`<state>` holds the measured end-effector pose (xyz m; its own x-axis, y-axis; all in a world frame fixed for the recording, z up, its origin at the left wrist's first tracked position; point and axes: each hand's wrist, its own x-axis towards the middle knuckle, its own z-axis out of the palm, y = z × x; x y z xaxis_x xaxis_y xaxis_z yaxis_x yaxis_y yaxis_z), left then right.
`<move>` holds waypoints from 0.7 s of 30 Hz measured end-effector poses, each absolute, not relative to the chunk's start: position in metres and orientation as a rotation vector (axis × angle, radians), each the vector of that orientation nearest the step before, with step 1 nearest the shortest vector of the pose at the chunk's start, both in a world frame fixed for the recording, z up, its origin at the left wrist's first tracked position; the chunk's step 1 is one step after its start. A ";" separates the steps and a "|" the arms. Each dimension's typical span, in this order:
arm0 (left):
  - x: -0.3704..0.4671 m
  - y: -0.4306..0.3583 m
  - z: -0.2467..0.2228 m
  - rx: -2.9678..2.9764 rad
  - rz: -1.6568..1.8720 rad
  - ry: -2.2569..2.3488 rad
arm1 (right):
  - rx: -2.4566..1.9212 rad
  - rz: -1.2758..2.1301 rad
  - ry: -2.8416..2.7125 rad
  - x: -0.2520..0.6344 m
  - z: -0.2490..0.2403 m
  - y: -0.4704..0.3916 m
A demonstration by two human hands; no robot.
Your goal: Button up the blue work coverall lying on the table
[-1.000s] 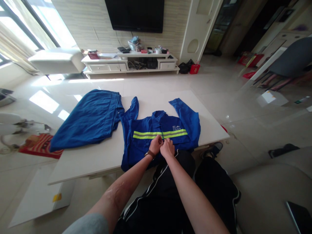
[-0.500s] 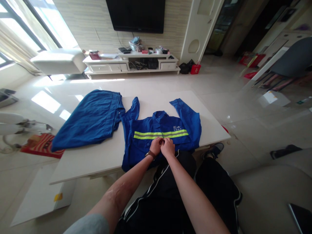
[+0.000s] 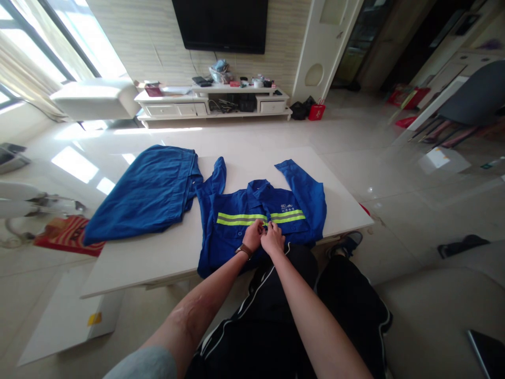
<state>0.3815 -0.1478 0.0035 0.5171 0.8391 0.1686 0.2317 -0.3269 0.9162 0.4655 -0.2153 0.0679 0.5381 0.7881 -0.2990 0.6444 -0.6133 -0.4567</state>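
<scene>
A blue work jacket (image 3: 232,202) with yellow-and-grey reflective bands lies front up on the white table (image 3: 165,263), collar away from me and sleeves spread. My left hand (image 3: 252,235), with a watch on its wrist, is closed on the front placket just below the band. Close beside it, my right hand (image 3: 273,238) pinches the other side of the front opening. The fingers cover the small part of the placket between them. Left of the jacket lie blue trousers (image 3: 145,192), folded, reaching over the table's edge.
A white TV cabinet (image 3: 173,109) stands by the far wall under a television (image 3: 221,23). A red bag (image 3: 63,234) is on the floor at the left. My knees are against the table's near edge, and a grey sofa (image 3: 426,295) is at the right.
Both hands stay at the jacket front. The fingers have parted slightly, and the placket between them now looks lifted and gapped across the reflective band.
</scene>
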 end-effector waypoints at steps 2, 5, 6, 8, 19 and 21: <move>0.381 -0.148 0.003 1.838 0.830 0.907 | -2.507 0.674 -1.144 0.465 0.068 -0.215; 0.382 -0.149 0.004 1.861 0.837 0.929 | -2.519 0.533 -1.081 0.466 0.071 -0.214; 0.383 -0.150 0.004 1.874 0.835 0.929 | -2.519 0.470 -1.058 0.467 0.072 -0.215; 0.385 -0.151 0.007 1.903 0.823 0.925 | -2.525 0.364 -1.001 0.474 0.075 -0.219; 0.299 -0.111 0.038 2.274 0.543 1.281 | -2.542 0.678 -1.359 0.537 0.072 -0.263; 0.274 -0.103 0.034 2.369 0.345 1.338 | -2.593 0.690 -1.469 0.538 0.069 -0.257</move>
